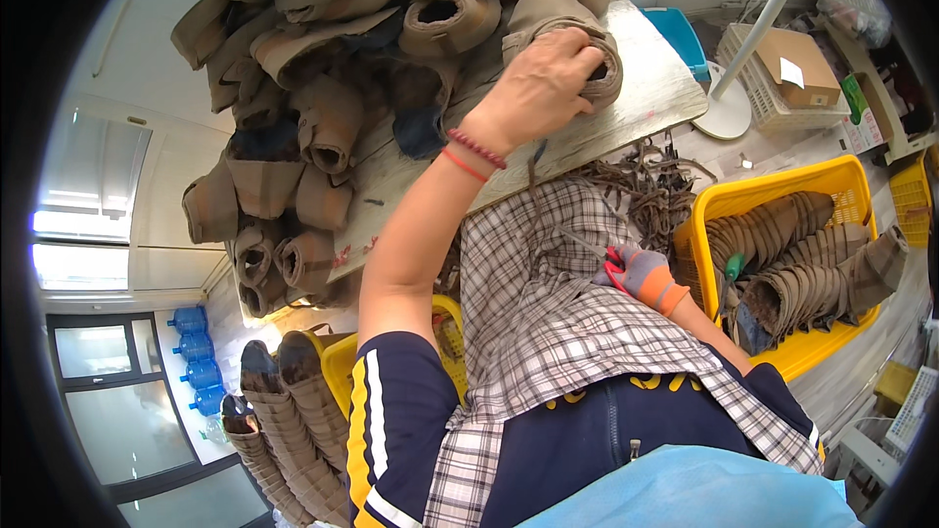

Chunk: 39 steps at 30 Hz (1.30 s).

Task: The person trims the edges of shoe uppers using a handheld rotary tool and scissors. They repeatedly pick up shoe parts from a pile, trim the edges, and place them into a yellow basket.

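Note:
My left hand (548,78) reaches over the table with its fingers closed on the rim of a brown cloth tube (546,8), whose round opening faces right. Low over my checked apron (533,308), my right hand (648,277), in a grey and orange glove, grips red-handled scissors (614,267). Their metal blades point up and left across the apron. Just left of my left hand sits another brown cloth tube (450,24) on the table (650,78). A thin dark strip hangs at the table's near edge.
Many similar brown tubes (323,117) are heaped across the table's left side. A yellow basket (846,176) at right holds nested stacks of them, with a green-handled tool inside. Brown scraps (650,186) hang beside it. Stacked tubes (293,391) stand at lower left; a fan pole (758,29) rises behind.

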{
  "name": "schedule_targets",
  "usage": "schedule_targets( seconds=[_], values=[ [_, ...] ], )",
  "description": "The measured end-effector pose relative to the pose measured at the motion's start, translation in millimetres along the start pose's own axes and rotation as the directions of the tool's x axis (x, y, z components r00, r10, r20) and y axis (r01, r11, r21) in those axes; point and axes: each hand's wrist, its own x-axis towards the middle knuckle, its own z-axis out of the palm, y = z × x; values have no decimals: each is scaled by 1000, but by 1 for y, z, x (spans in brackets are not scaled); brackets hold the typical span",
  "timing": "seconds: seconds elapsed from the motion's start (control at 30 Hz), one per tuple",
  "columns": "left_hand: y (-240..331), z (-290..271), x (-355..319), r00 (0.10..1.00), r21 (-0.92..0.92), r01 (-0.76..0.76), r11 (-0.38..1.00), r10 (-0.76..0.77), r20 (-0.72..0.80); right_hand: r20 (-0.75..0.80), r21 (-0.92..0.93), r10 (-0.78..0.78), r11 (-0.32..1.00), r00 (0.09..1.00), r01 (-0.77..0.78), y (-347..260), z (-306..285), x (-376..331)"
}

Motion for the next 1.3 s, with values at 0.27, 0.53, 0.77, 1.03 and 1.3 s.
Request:
schedule_targets(
  seconds=[0.27,0.53,0.77,1.03,1.3],
  values=[
    [-31,-66,-160,727,440,636,634,-299,-618,38,-36,27,999,999,-26,-3,-2,5],
    [-61,-107,-357,289,297,953,66,-498,-818,-13,-77,-10,997,1000,9,5,5,10],
    [-13,-21,-191,424,-292,745,600,-763,-488,-34,-8,-25,1000,999,25,0,0,1],
    [-32,11,1,855,-169,502,848,-517,-52,-113,97,-42,994,993,53,2,5,-3],
    [-108,51,46,710,-7,628,778,-570,413,-101,169,-38,984,994,55,11,13,-3]
  ],
)
